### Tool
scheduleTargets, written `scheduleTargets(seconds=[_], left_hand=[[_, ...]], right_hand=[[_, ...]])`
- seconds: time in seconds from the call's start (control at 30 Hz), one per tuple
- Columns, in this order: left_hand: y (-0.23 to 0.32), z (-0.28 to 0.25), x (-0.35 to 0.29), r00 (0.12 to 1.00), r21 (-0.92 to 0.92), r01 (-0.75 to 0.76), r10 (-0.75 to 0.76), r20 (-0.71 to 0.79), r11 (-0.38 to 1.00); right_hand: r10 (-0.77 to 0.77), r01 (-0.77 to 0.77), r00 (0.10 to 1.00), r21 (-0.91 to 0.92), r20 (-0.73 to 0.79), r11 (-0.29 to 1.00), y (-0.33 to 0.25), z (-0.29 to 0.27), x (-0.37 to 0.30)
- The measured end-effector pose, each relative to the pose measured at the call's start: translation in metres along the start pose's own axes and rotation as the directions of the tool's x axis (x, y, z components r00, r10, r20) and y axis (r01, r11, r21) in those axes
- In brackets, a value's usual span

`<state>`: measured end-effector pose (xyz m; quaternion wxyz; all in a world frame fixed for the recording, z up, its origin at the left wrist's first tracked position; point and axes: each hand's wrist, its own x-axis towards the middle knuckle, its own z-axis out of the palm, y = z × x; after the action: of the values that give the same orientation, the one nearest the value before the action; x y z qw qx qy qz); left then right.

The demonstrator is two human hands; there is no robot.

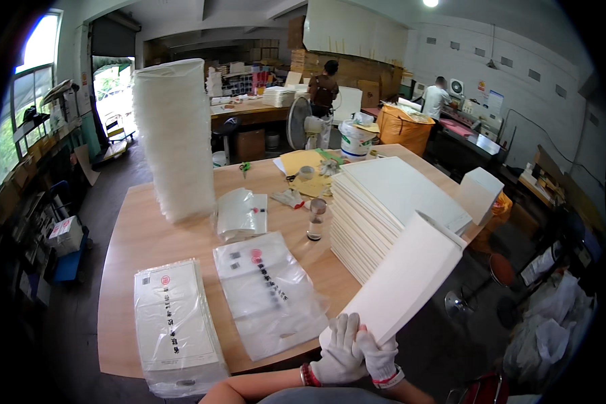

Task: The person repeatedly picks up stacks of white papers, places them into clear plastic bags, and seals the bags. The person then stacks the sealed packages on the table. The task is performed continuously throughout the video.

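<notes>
Holding up a bent sheaf of white paper is what we do, at the near edge of the table, and it tilts up to the right. Our right hand, in a white glove, curls around its low end. Our left hand, gloved too, lays nearly straight fingers there; we can't see its thumb, so we can't tell how hard it grips.

Just behind the paper is a big pile of cream and white sheets, so it looks like lots is left. The sheaf we hold is not in a bag. To our left, one clear bag lies flat, and we can't tell if anything is in it. Next to it, another clear bag has a pale sheet or pad inside, so that one looks filled.

Farther off stand a small jar, some yellow paper, green scissors and a tall white stack. Past the table we see a fan, a bucket and two other people.
</notes>
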<state>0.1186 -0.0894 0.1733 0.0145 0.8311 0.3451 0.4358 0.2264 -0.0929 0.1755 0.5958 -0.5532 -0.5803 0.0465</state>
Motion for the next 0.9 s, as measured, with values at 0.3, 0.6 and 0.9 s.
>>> scheduleTargets(seconds=[0.3, 0.6, 0.9], left_hand=[[-0.179, -0.012, -0.024, 0.782, 0.104, 0.52, -0.522, 0.342, 0.848], [-0.202, -0.016, 0.033, 0.742, -0.607, 0.66, -0.506, 0.439, 0.442], [-0.174, 0.036, -0.037, 0.757, -0.009, 0.585, -0.542, 0.365, 0.811]], right_hand=[[0.026, -0.074, 0.959, 0.162, 0.282, 0.984, 0.026, -0.039, 0.006], [0.333, 0.385, 0.366, -0.467, 0.869, 0.796, 0.043, 0.038, 0.012], [0.458, -0.095, 0.695, -0.56, 0.554, 0.823, 0.144, 0.142, 0.017]])
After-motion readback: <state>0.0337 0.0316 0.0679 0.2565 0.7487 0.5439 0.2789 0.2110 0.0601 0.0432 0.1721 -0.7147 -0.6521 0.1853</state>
